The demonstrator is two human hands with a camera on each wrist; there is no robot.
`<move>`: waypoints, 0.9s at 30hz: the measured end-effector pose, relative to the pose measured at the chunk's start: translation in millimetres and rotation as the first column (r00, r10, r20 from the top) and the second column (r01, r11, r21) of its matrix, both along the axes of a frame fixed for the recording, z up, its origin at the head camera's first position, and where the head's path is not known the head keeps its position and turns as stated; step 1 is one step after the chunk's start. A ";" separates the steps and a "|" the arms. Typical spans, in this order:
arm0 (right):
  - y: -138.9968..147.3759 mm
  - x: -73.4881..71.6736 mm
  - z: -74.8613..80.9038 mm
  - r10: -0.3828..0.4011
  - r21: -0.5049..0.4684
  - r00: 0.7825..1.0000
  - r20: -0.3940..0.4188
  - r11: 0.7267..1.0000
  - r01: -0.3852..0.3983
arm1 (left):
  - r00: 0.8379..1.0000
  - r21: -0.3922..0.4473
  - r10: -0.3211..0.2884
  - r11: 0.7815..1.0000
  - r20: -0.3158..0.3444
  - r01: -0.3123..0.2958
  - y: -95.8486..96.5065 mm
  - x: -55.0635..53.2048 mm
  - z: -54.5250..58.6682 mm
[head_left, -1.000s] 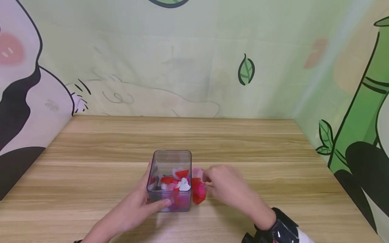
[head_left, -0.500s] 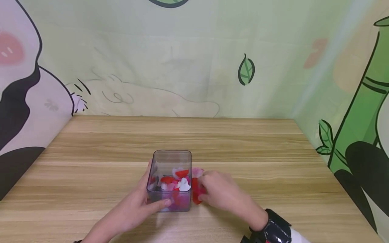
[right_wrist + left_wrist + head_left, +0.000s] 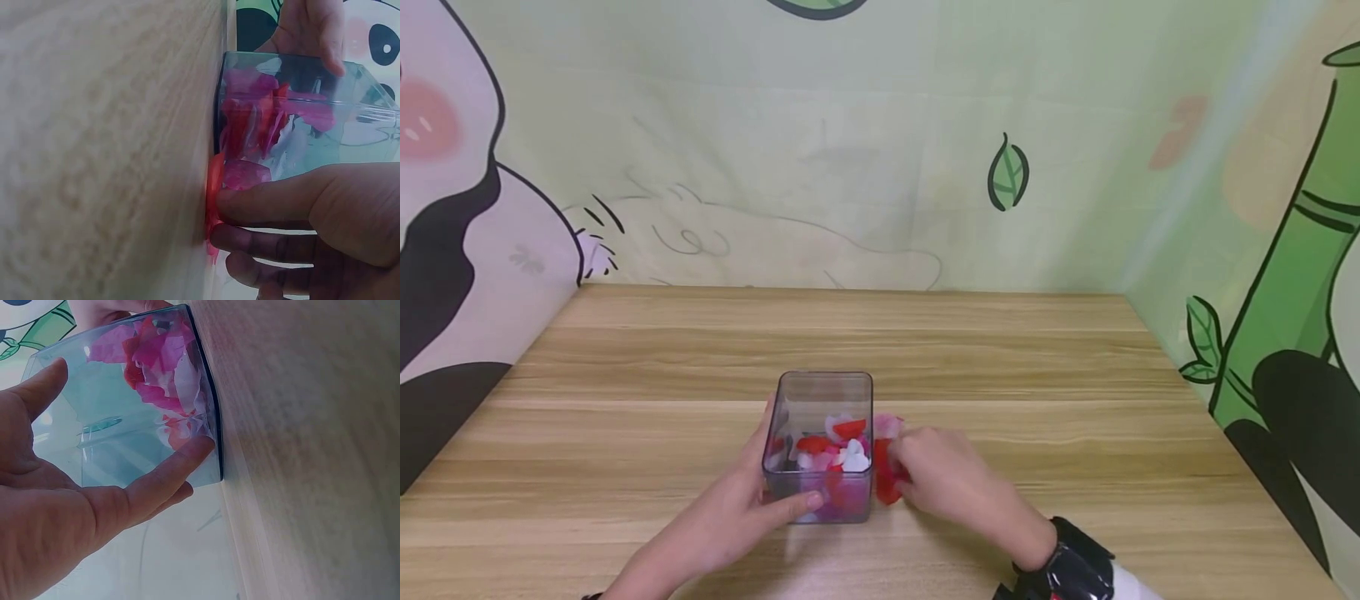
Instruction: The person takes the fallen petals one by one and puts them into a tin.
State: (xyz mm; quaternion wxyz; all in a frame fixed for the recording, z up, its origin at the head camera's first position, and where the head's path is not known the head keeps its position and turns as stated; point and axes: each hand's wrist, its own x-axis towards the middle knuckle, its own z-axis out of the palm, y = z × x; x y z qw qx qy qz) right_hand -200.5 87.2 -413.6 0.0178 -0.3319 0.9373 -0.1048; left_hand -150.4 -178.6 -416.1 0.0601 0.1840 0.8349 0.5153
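A clear, smoky-tinted plastic box [image 3: 823, 400] stands upright on the table, with red, pink and white artificial petals [image 3: 850, 456] inside. My left hand [image 3: 741, 504] grips its left side, thumb across the front wall; the left wrist view shows those fingers spread along the clear plastic. Just right of the box lie loose petals: a pale pink one [image 3: 889, 426] at the back and a red one [image 3: 885, 475] nearer me. With curled fingers my right hand [image 3: 951, 475] pinches at the red petal, thumb and index tips on it [image 3: 214, 187] close to the tabletop.
The wood-grain table [image 3: 662, 358] reaches back to a printed cloth backdrop [image 3: 850, 167] with cartoon pandas and bamboo. A black device [image 3: 1067, 567] is strapped to my right wrist.
My right hand has moved a little left and down onto the loose petals, its fingers closing at the red one and covering a pink one. The left hand and box have stayed still.
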 end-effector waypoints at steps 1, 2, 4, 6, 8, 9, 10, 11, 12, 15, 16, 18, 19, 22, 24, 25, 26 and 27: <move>0.2 -0.2 -0.4 0.001 -0.005 1.000 -0.008 1.000 -0.001 | 1.000 0.000 -0.001 1.000 -0.002 0.001 0.0 -0.1 0.0; 0.5 -0.5 -0.6 0.000 -0.013 1.000 -0.015 1.000 0.000 | 1.000 0.000 -0.002 1.000 -0.002 0.002 -0.1 -0.2 0.0; 1.6 -0.8 -0.3 -0.004 -0.033 1.000 -0.020 0.999 0.003 | 1.000 0.003 -0.004 1.000 -0.006 0.004 0.0 -0.3 -0.3; 3.4 -1.3 0.6 -0.006 -0.053 1.000 -0.023 0.999 0.005 | 1.000 0.001 -0.002 1.000 -0.005 0.002 -0.1 -0.5 -0.4; 5.3 -2.1 2.4 -0.014 -0.072 1.000 -0.012 0.997 0.014 | 1.000 0.001 -0.002 1.000 -0.002 0.002 -0.2 -0.8 -0.6; 6.1 -2.5 3.8 -0.019 -0.077 1.000 -0.010 0.997 0.018 | 1.000 0.001 -0.001 1.000 0.002 0.001 -0.2 -1.1 -0.5; 6.9 -3.0 5.5 -0.023 -0.080 1.000 -0.014 0.997 0.022 | 1.000 -0.002 0.001 1.000 0.008 -0.001 -0.3 -1.2 -0.4; 7.8 -3.5 7.6 -0.029 -0.085 1.000 -0.012 0.996 0.028 | 1.000 -0.004 0.002 1.000 0.014 -0.002 -0.3 -1.4 -0.1; 8.5 -4.1 9.6 -0.039 -0.092 0.999 -0.007 0.995 0.038 | 1.000 -0.007 0.004 1.000 0.020 -0.003 -0.3 -1.6 0.1; 11.0 -5.5 16.5 -0.068 -0.112 0.998 -0.007 0.991 0.067 | 1.000 -0.009 0.006 1.000 0.029 -0.005 0.2 -1.6 0.4; 11.9 -5.9 18.6 -0.076 -0.123 0.997 -0.010 0.990 0.074 | 1.000 -0.011 0.007 1.000 0.029 -0.006 0.3 -1.5 0.5; 13.9 -6.7 22.4 -0.088 -0.146 0.996 -0.022 0.986 0.084 | 1.000 -0.012 0.007 1.000 0.028 -0.007 0.5 -1.2 0.5; 14.8 -6.8 24.2 -0.093 -0.155 0.995 -0.033 0.984 0.087 | 1.000 -0.009 0.005 1.000 0.026 -0.004 0.6 -1.1 0.5; 17.1 -6.7 29.0 -0.105 -0.179 0.992 -0.072 0.980 0.091 | 1.000 -0.007 0.002 1.000 0.022 -0.002 0.4 -0.7 0.3; 18.0 -6.2 31.9 -0.113 -0.201 0.990 -0.090 0.975 0.093 | 1.000 -0.005 0.000 1.000 0.015 0.000 0.3 -0.4 0.1; 18.2 -5.9 33.1 -0.118 -0.212 0.988 -0.094 0.973 0.096 | 1.000 -0.004 0.000 1.000 0.013 0.000 0.1 -0.4 0.0; 18.4 -5.4 34.3 -0.122 -0.226 0.988 -0.099 0.969 0.097 | 1.000 -0.006 0.000 1.000 0.011 0.000 0.0 -0.3 0.0; 18.3 -4.8 35.7 -0.125 -0.241 0.987 -0.104 0.966 0.097 | 1.000 -0.008 0.001 1.000 0.010 0.000 0.0 -0.3 0.0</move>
